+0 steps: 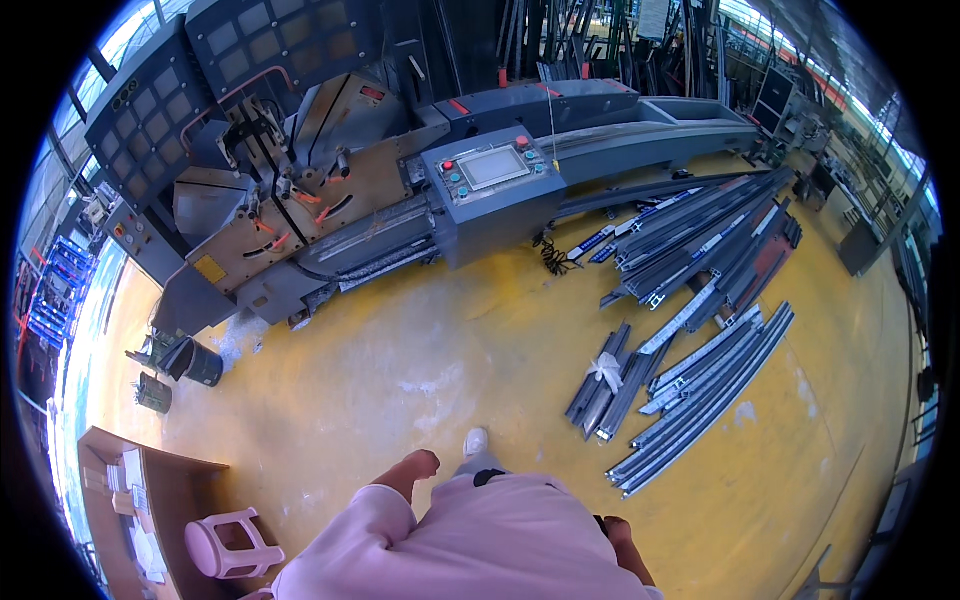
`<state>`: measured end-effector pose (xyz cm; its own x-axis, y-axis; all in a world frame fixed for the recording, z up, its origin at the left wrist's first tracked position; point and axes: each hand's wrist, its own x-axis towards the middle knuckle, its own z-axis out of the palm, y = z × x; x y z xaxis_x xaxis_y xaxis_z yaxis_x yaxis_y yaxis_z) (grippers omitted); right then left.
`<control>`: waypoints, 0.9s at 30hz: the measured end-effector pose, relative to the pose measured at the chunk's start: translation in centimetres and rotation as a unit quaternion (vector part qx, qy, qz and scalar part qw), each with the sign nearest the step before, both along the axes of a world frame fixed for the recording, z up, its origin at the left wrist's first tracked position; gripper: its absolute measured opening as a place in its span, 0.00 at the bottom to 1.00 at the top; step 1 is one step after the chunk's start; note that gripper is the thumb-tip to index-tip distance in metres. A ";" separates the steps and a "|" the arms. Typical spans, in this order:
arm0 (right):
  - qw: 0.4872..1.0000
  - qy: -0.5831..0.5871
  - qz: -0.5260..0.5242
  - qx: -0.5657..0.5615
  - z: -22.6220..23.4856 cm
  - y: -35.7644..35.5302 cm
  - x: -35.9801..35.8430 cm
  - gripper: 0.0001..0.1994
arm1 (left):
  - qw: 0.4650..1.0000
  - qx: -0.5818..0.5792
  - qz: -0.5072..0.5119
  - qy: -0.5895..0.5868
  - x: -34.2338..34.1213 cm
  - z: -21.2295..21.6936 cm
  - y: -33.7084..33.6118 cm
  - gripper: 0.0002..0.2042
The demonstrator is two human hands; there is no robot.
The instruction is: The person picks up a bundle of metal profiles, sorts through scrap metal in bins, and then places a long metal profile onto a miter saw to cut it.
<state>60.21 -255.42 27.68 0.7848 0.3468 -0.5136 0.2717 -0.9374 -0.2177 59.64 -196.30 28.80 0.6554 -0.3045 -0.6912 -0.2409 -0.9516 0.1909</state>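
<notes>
My left hand (pixel 423 464) hangs in front of my body, above the yellow floor, with its fingers curled in and nothing showing in them. Low at my right side, my right hand (pixel 619 531) is closed beside a small black thing (pixel 602 525), which it seems to grip; its kind is hidden. Both hands are well apart from the machine and the metal profiles. A large grey cutting machine (pixel 350 240) stands ahead, with a control panel (pixel 493 170) carrying a screen and coloured buttons. Bundles of dark metal profiles (pixel 690 240) lie on the floor ahead to the right.
Silvery profiles (pixel 710 400) and a short bundle tied with white wrap (pixel 605 375) lie nearer on the right. To the left are a dark bucket (pixel 205 366), a wooden cabinet (pixel 180 462) with papers, and a pink stool (pixel 205 549). A black cable coil (pixel 556 259) lies below the panel.
</notes>
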 end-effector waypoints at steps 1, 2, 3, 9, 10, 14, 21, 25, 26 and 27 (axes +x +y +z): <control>0.998 -0.042 0.048 -0.011 -0.6 -0.4 -0.2 0.04 | 0.998 -0.024 -0.020 -0.051 1.1 0.0 -0.3 0.11; 0.992 -0.085 0.093 -0.025 -1.5 -1.1 -0.4 0.03 | 0.998 -0.035 0.007 -0.055 2.8 0.2 -1.1 0.12; 0.999 -0.039 0.036 0.003 -0.7 -0.4 -0.2 0.02 | 0.997 -0.042 0.040 -0.055 4.1 0.5 -1.7 0.12; 0.886 0.131 -0.383 0.227 3.0 1.1 -2.6 0.07 | 0.990 -0.098 0.045 -0.093 10.5 2.6 -5.6 0.11; 0.850 0.135 -0.437 0.262 2.9 0.7 -3.5 0.08 | 0.991 -0.097 0.025 -0.090 11.5 3.5 -6.8 0.11; 0.916 0.150 -0.316 0.196 2.8 0.6 -4.9 0.08 | 0.989 -0.103 -0.042 -0.097 11.9 4.2 -6.9 0.10; 0.977 0.187 -0.101 -0.030 -1.0 1.4 -4.2 0.15 | 0.983 -0.098 -0.137 -0.073 12.0 2.6 -3.2 0.10; 0.911 0.140 -0.387 0.032 -5.8 -0.2 -3.5 0.08 | 0.987 -0.003 -0.049 0.155 14.3 0.6 -2.5 0.10; 0.894 0.121 -0.424 0.082 -0.4 2.3 -1.5 0.13 | 0.981 0.011 0.055 0.186 12.8 0.2 -0.4 0.11; 0.871 0.093 -0.463 0.133 5.5 4.2 0.5 0.19 | 0.965 0.019 0.166 0.200 11.8 -0.2 0.7 0.13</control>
